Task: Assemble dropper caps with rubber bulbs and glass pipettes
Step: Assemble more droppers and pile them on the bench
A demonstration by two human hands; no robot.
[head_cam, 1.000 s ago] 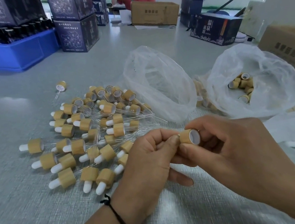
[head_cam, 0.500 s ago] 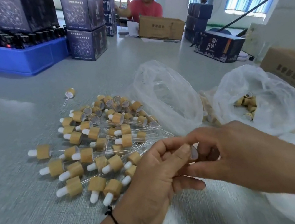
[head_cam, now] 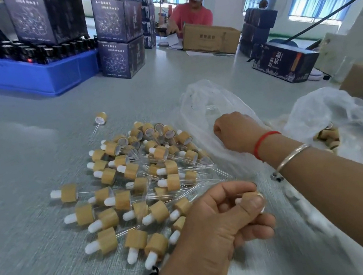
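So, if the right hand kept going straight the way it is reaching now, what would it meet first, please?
The right hand points away and leftward, into the clear plastic bag. It would likely meet the bag's film or the glass tube faintly visible inside; depth is hard to judge.

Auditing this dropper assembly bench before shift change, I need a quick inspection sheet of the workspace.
Surface: grey table.
Job's things: pile of assembled droppers; bag of bamboo caps; clear pipette bag.
Clutter: one stray dropper.
Grippers: left hand pinches a bamboo cap; right hand reaches into the pipette bag, fingers hidden.
Cables: nothing seen.
Surroundings: blue crate, cardboard boxes, another person.
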